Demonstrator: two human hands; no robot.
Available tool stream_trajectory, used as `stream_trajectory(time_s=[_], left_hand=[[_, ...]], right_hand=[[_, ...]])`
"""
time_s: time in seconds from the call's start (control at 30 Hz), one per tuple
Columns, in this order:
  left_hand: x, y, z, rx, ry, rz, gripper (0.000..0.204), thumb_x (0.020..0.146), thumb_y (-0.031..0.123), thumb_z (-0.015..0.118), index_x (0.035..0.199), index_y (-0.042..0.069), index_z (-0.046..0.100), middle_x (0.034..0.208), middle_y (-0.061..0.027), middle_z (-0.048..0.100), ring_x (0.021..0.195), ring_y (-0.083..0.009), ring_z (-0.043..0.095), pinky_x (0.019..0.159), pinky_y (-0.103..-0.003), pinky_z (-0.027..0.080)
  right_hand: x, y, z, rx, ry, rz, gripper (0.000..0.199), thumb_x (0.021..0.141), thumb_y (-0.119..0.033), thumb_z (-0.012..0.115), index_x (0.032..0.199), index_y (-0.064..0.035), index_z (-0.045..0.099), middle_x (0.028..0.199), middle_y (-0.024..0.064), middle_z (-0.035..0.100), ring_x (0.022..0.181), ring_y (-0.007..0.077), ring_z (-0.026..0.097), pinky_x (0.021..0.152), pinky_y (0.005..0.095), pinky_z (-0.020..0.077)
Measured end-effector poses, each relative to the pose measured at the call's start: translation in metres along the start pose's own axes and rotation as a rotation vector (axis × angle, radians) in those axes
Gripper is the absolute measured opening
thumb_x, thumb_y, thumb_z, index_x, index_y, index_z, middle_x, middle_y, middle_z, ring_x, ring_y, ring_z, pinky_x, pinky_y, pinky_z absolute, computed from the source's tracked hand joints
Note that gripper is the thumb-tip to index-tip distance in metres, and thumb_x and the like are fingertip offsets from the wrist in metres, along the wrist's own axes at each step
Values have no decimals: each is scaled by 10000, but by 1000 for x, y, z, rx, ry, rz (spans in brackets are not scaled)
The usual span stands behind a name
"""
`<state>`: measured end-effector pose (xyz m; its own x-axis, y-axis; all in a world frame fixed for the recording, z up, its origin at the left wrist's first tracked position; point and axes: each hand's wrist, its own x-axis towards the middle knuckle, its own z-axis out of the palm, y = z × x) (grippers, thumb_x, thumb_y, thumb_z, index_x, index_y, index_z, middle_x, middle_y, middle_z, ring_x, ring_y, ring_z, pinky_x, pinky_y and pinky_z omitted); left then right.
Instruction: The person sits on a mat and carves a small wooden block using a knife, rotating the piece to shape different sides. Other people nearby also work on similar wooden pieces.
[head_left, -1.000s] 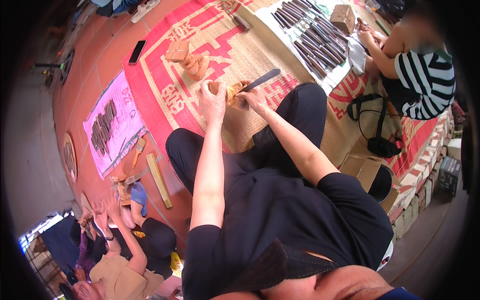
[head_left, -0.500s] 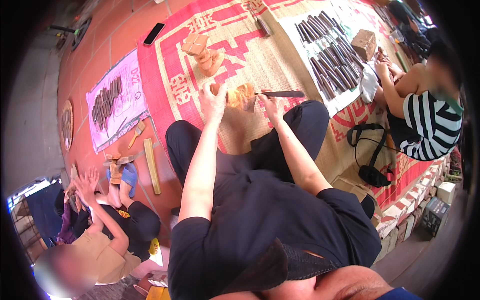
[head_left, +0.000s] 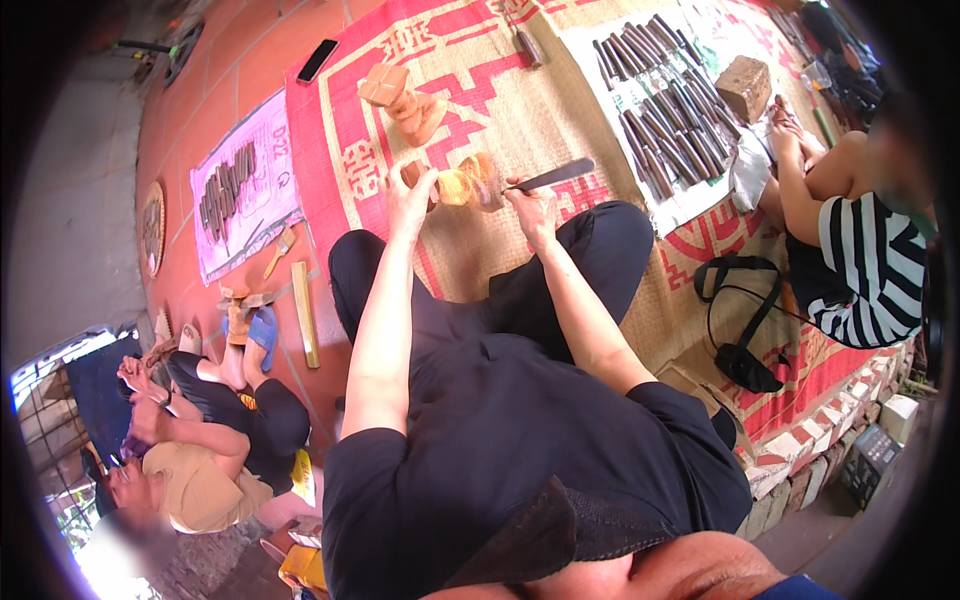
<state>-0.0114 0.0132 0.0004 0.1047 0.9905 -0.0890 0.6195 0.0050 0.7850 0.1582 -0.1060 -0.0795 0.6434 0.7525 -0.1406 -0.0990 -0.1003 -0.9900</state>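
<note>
My left hand (head_left: 410, 205) is wrapped round one end of a carved wooden piece (head_left: 481, 178), which I hold above the mat. Bright yellow shows on the middle of the wood. My right hand (head_left: 533, 214) grips a dark, flat carving tool (head_left: 562, 175) near its thin end, at the right end of the wood. The tool's broad end points up and to the right. Whether its tip touches the wood I cannot tell. Beyond my hands, a second carved wooden figure (head_left: 416, 117) with a block-shaped top stands on the patterned mat (head_left: 470, 262).
Rows of dark-handled tools (head_left: 672, 125) lie on a white cloth at right, beside a wooden block (head_left: 744, 88). More tools (head_left: 228, 185) lie on a pink sheet at left, near a brush (head_left: 281, 252) and a wooden strip (head_left: 305, 315). Co-workers sit on both sides.
The dark tool has tilted, its broad end now higher. My hands have shifted slightly left in the picture with the wood. The person at left has lowered their raised hands.
</note>
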Motion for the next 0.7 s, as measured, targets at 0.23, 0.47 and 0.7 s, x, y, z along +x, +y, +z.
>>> stream_trajectory(time_s=[0.23,0.47,0.7], left_hand=[[-11,-10,-1,78,15,120,791,803,480,726,1352,-12,439,1291,-210,388,1241,-328,420,1083,-437,331],[-30,-1,3,27,-18,43,667,865,448,674,1320,24,433,1278,-205,476,1197,-355,399,1029,-458,357],[-34,11,10,138,56,47,645,860,455,675,1295,38,444,1209,-211,497,1189,-368,414,993,-489,386]], right_hand=[[-4,-33,-6,-192,-112,202,167,712,-113,678,847,-29,731,696,85,684,646,142,629,626,301,482],[-1,-31,0,176,-256,217,111,697,-31,672,798,-11,631,672,14,611,624,84,563,598,225,447],[6,-21,3,469,-116,297,78,754,-35,685,815,-31,637,715,25,637,613,84,563,598,218,443]])
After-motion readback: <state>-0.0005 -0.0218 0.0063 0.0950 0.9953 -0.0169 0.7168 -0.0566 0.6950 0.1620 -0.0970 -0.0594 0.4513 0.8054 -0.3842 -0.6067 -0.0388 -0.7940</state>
